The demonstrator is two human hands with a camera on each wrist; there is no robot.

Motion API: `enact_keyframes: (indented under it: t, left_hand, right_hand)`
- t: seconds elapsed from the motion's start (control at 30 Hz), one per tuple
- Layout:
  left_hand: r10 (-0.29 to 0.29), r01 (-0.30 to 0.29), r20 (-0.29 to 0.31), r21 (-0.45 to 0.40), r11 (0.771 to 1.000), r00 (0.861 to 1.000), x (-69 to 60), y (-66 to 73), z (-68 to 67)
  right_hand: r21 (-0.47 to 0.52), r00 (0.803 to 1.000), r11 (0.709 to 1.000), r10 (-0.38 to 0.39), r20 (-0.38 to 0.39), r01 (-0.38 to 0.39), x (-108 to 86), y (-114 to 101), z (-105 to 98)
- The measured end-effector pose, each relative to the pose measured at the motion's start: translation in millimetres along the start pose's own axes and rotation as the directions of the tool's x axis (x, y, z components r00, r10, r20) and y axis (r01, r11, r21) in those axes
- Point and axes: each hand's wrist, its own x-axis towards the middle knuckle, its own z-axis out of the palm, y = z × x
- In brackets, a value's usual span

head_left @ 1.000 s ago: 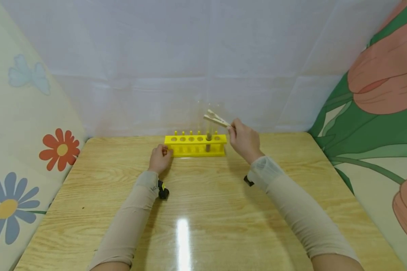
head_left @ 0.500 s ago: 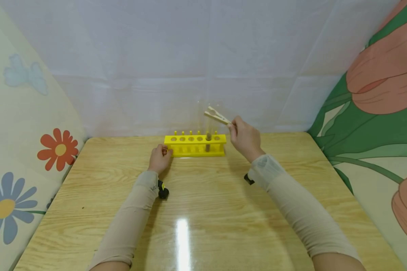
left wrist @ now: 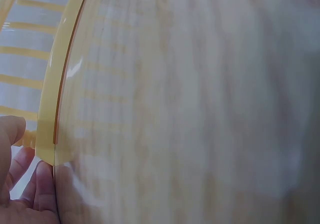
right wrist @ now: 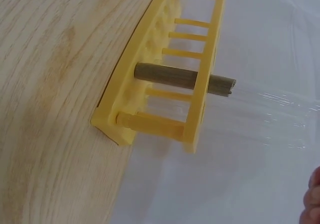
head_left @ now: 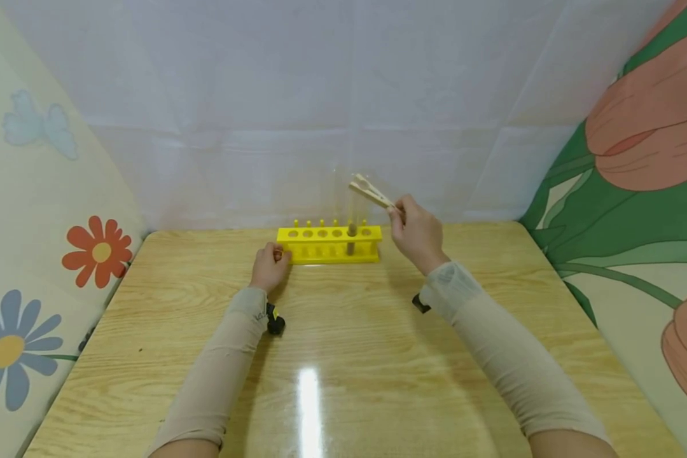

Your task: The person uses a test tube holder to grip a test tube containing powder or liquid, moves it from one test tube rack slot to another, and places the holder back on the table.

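Note:
A yellow test tube rack (head_left: 315, 259) stands at the back of the table. My left hand (head_left: 268, 267) holds its left end, thumb and fingers around the end post in the left wrist view. Upright in a right-side hole is a clear test tube (head_left: 352, 213), its lower part filled with something dark brown-green (right wrist: 165, 75). My right hand (head_left: 418, 232) grips a wooden test tube clamp (head_left: 373, 193), raised right of the rack. The clamp's tip is near the tube's upper part; I cannot tell whether they touch. The right wrist view shows only some fingertips (right wrist: 314, 199).
Behind the rack, faint outlines suggest more clear tubes (head_left: 335, 197) on its pegs. A white cloth (head_left: 235, 127) hangs at the table's back edge. Floral panels (head_left: 100, 251) flank the wooden table (head_left: 349, 343). A small black camera (head_left: 275, 320) sits on the left wrist.
The right hand and the wooden clamp have moved slightly up and to the right. The left hand, rack and dark-filled tube have stayed in place.

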Motion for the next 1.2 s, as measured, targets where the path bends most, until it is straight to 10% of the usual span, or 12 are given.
enact_keyframes:
  t: [1.2]
  left_hand:
    - [0.011,-0.011,-0.013,0.004,1.000,1.000,-6.3,7.7,-3.5]
  right_hand:
    - [0.123,0.981,0.976,0.188,-0.048,-0.181,-35.7,14.3,6.2]
